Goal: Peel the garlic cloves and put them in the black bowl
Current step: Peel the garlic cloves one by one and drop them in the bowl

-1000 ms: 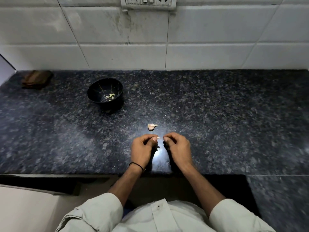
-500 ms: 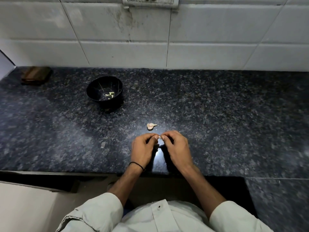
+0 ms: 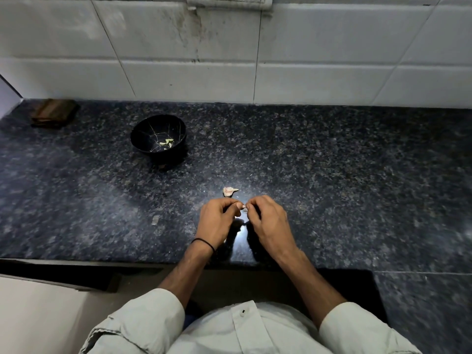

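Drawn closer together than a second ago, my left hand [image 3: 217,223] and right hand [image 3: 268,221] now meet fingertip to fingertip low over the dark speckled granite surface [image 3: 332,175], with a white tiled wall [image 3: 319,47] behind it. Both hands pinch one small garlic clove [image 3: 244,207] between thumbs and curled fingers. Only a pale pinkish sliver shows at the tips, so I cannot tell how much skin it keeps. The black bowl [image 3: 145,134] stands upright, well apart to the left and farther back, with a few pale yellow-green peeled pieces [image 3: 166,142] at its bottom. A flat brown thing [image 3: 53,116] lies in the far left corner. Just beyond my fingers a second clove [image 3: 229,191] lies on the surface, pinkish and papery, its dry tail pointing right. A small flake of skin [image 3: 155,220] lies left of my left hand.
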The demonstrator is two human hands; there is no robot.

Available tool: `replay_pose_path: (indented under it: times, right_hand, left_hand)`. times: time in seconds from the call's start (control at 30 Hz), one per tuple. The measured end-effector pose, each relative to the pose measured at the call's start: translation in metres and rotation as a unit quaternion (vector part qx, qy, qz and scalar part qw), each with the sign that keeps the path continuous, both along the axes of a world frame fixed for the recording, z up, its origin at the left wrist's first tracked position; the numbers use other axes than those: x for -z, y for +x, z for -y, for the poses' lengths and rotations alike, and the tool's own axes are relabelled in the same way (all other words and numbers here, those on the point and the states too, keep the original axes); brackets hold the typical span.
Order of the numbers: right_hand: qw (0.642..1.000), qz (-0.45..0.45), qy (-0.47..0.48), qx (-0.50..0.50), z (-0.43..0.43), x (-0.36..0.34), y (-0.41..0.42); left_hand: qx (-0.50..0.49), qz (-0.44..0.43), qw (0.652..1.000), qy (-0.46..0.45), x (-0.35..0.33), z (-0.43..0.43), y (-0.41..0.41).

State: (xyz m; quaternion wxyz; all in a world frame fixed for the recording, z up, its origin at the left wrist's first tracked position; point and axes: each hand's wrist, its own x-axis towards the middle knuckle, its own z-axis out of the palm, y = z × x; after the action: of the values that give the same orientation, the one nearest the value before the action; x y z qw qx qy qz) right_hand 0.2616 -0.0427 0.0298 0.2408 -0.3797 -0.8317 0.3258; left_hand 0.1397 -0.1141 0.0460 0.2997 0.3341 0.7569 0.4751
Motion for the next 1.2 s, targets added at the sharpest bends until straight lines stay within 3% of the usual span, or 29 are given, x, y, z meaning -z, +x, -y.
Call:
replay_pose_path:
  times: [0.3, 0.53, 0.8, 1.03, 1.2]
  right_hand:
    - [0.994, -0.043, -0.086, 0.05, -0.005, -0.001, -0.002]
    - [0.99, -0.017, -0.119, 0.08, -0.009, 0.011, -0.002]
    - [0.99, -0.034, -0.122, 0.065, -0.013, 0.004, -0.003]
    - [0.974, -0.121, -0.194, -0.004, -0.012, -0.006, -0.002]
    - [0.966, -0.118, -0.228, 0.035, -0.012, 0.002, -0.005]
  left_hand:
    - [-0.005, 0.101, 0.995, 0.02, -0.001, 0.0, 0.002]
    - [-0.044, 0.182, 0.982, 0.018, 0.009, -0.002, -0.001]
    - [-0.048, 0.142, 0.989, 0.01, 0.009, -0.002, 0.001]
    - [-0.018, 0.115, 0.993, 0.005, 0.003, -0.003, 0.001]
    - [-0.037, 0.147, 0.988, 0.016, 0.005, -0.003, 0.003]
